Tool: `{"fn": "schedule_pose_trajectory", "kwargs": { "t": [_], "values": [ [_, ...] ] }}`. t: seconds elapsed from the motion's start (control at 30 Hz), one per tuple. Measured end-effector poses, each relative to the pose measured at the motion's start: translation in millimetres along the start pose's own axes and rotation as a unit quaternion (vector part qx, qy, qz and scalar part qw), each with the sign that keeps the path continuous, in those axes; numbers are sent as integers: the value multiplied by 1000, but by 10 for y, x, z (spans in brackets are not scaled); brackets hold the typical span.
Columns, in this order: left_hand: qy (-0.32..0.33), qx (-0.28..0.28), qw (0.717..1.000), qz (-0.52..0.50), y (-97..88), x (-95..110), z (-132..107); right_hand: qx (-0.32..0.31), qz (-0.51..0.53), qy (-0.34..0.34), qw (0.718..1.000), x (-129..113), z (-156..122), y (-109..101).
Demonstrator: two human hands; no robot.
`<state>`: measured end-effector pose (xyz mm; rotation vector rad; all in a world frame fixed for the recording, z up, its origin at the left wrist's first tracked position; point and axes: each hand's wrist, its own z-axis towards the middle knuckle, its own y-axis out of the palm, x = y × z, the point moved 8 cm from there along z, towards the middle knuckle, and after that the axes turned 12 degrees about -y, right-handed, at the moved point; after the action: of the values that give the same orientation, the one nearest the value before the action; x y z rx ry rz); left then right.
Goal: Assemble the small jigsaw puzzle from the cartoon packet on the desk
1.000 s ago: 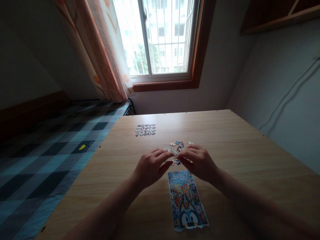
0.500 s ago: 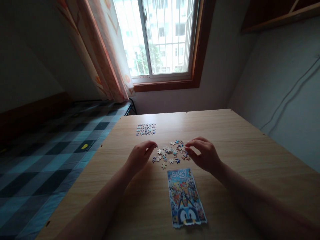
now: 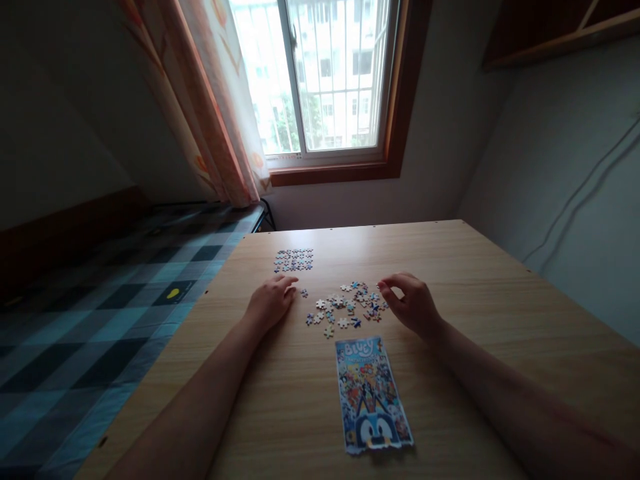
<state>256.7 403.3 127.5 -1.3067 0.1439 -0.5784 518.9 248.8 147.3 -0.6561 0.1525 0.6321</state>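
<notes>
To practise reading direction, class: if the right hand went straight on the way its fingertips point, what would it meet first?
Past the pale piece at its fingertips, the right hand probably meets the loose puzzle pieces first; its height is unclear, so it might pass above them.

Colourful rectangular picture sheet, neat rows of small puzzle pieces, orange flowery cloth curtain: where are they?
Picture sheet (image 3: 373, 393): head view, its printed middle.
Rows of puzzle pieces (image 3: 293, 264): head view, a middle piece.
Orange curtain (image 3: 200, 100): head view, its middle folds.
</notes>
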Motion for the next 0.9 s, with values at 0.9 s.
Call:
{"fn": "schedule_pose_trajectory", "kwargs": {
  "t": [0.9],
  "values": [
    [70,-46,994,64,245,132,-40,-29,39,88,995,219,-84,121]
  ]
}}
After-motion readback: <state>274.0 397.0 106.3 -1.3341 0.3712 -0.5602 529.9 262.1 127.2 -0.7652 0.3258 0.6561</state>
